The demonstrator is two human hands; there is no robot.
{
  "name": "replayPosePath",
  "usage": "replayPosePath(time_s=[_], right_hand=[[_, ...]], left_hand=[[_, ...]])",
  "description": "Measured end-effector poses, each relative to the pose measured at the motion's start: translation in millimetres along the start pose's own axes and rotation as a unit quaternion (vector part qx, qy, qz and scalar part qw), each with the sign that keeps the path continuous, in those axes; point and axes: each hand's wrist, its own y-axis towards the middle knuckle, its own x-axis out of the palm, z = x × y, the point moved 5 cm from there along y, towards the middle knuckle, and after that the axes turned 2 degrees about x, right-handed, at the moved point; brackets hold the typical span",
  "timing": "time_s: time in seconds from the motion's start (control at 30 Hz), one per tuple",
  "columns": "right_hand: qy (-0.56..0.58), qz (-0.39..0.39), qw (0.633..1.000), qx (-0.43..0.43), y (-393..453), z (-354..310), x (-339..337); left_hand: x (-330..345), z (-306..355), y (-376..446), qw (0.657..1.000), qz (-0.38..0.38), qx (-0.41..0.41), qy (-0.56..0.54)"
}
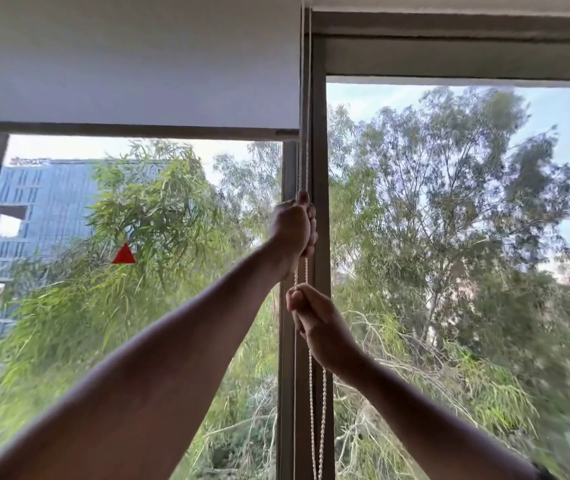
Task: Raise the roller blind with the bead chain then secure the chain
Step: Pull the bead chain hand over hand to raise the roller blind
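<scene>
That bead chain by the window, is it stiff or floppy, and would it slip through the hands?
Probably floppy: below the right hand the bead chain hangs slack and slightly curved. Probably light, since it is thin. The beads likely resist slipping; the left hand is closed round it.

Views: one, worn on the person's head.
Facing: forward and slightly upward at a window frame [319, 216], wide-angle.
Nearness: close, at arm's reach, both forearms stretching in from the bottom edge.
Shared area: none, single view.
</scene>
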Motion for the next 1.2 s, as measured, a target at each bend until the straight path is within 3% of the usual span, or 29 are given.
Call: replayPosePath(time_s=[0.17, 0.27, 0.47, 0.53, 0.7, 0.83, 0.93, 1.1, 1.2], right_hand=[[-0.020, -0.039, 0.996, 0.078, 9.1, 19.7, -23.0], [-0.012, -0.020, 0.990, 0.136, 29.0, 9.0, -36.9], [0.208, 0.034, 0.963, 0.169, 97.1, -50.0, -39.5], [0.253, 0.038, 0.953, 0.165, 117.8, -70.1, -33.9], [0.231, 0.144, 0.955, 0.114, 131.2, -86.1, -26.9], [0.241, 0.133, 0.960, 0.045, 120.6, -86.8, -19.4], [0.217, 0.125, 0.968, 0.027, 107.1, -81.4, -12.0], [0.232, 0.104, 0.966, 0.041, 75.1, -77.8, -0.1], [0.207, 0.084, 0.975, -0.009, 59.4, -78.7, 1.3]], left_hand=[[-4.1, -33.0, -16.6, 0.996, 0.015, 0.056, 0.071], [-10.0, -46.4, -35.6, 0.993, 0.018, 0.076, 0.090], [-11.6, -95.8, -60.6, 0.992, 0.010, 0.051, 0.112], [-9.7, -102.8, -66.4, 0.994, 0.001, 0.042, 0.100], [-11.3, -96.0, -74.7, 0.998, -0.032, 0.027, 0.041], [-21.6, -92.0, -73.2, 0.997, -0.067, -0.045, 0.000], [-33.0, -79.9, -62.8, 0.996, -0.045, -0.079, -0.014], [-45.3, -38.7, -27.4, 0.998, 0.000, -0.062, -0.014], [-38.2, -1.7, -3.6, 0.998, 0.004, -0.054, -0.022]])
